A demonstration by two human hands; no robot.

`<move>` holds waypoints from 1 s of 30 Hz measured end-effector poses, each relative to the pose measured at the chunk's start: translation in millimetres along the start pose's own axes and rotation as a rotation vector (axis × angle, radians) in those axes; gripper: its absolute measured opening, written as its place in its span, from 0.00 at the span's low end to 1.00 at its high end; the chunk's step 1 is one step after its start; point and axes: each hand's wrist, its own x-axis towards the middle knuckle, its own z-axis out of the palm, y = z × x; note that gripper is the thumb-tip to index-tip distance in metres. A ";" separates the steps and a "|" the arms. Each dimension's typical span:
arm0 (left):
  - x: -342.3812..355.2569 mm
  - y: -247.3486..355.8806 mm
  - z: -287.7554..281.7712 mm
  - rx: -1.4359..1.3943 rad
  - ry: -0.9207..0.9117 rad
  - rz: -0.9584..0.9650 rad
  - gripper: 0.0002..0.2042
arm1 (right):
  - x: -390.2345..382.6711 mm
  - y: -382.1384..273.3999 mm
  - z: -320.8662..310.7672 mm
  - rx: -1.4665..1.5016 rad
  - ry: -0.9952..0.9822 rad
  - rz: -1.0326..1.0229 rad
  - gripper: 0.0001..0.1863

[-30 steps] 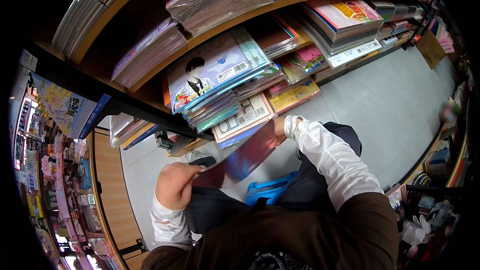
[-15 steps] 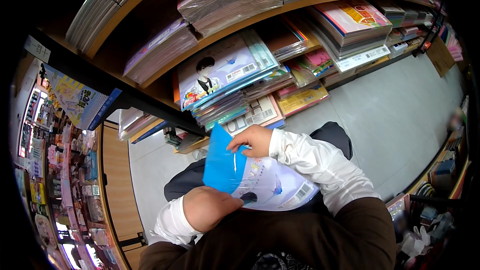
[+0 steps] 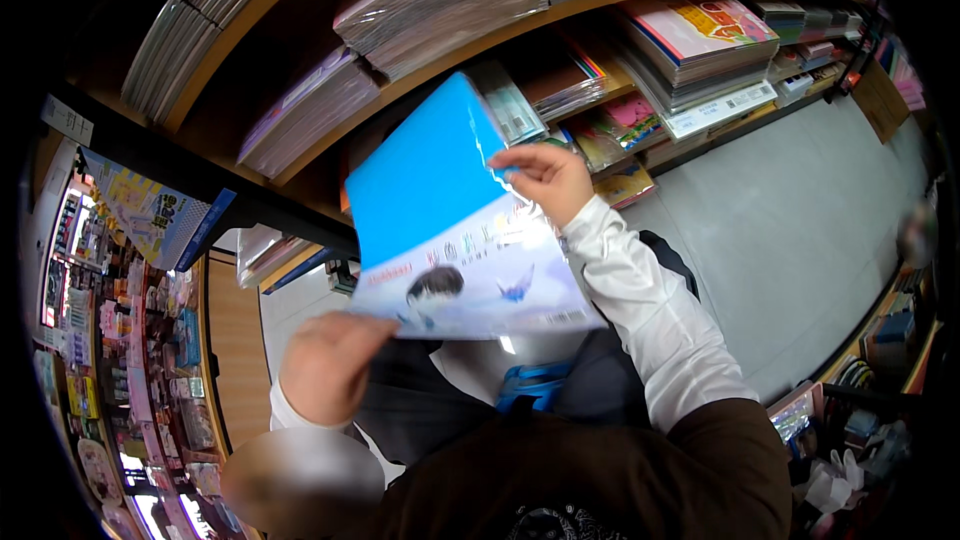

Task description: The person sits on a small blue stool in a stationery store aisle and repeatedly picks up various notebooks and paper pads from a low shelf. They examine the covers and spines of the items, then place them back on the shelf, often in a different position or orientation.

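A flat, plastic-wrapped paper pack (image 3: 425, 180), half bright blue and half lilac with a cartoon head and a bird, is held up over my lap. My left hand (image 3: 328, 365) pinches its lower left corner and is slightly blurred. At the pack's right edge, my right hand (image 3: 552, 182) has its thumb and fingers closed on the plastic. Behind the pack, similar pale teal packs (image 3: 512, 105) lie in a stack on the shelf, partly hidden by it.
Wooden shelves (image 3: 440, 55) loaded with wrapped paper stacks (image 3: 450, 10) run across ahead. More packs (image 3: 700, 40) sit at the right. A display of small goods (image 3: 150, 360) stands on the left. Grey tiled floor (image 3: 790, 230) stretches right, toward a low shelf (image 3: 890, 330).
Both hands have spread apart, and the pack has risen forward from my lap, showing more of its blue part. It now covers much of the stack on the shelf.
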 end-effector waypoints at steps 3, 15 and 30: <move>17.3 -19.9 10.8 0.032 0.220 -0.022 0.15 | 17.4 8.1 -21.0 0.120 0.102 -0.026 0.17; 47.2 -80.1 89.1 0.122 0.485 -0.302 0.12 | 17.8 8.5 -23.1 0.322 0.159 -0.014 0.21; 68.6 -139.1 166.8 0.144 0.385 -0.299 0.15 | 23.1 22.7 -12.6 -0.795 0.211 -0.339 0.15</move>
